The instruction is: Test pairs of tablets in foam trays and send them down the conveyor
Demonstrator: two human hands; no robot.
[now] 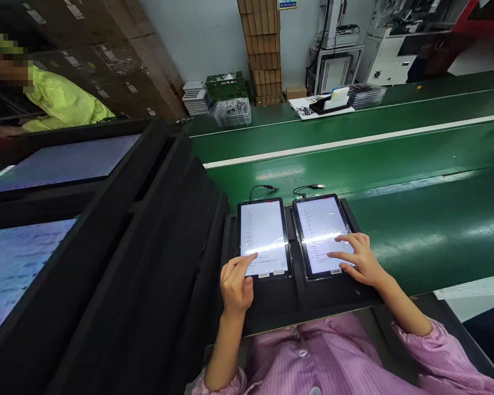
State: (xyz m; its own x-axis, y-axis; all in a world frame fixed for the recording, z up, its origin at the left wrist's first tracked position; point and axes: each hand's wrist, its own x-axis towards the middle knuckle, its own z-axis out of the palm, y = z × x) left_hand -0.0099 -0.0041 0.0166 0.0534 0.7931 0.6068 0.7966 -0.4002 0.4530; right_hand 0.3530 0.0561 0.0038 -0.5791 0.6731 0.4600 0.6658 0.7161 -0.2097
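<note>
Two lit tablets lie side by side on a black mat (288, 299) at the near edge of the green belt. My left hand (235, 282) points with its index finger at the lower part of the left tablet (263, 236); the other fingers are curled in and hold nothing. My right hand (359, 258) rests on the lower right of the right tablet (321, 233), fingers spread, fingertips touching the screen. Both screens show white pages with lists of text. A short cable (263, 189) lies behind each tablet.
A tall black foam rack (119, 258) with lit screens stands close on my left. The green conveyor belt (395, 164) runs across behind the tablets. A person in a yellow-green top (61, 101) sits far left. Trays, cardboard stacks and machines line the back wall.
</note>
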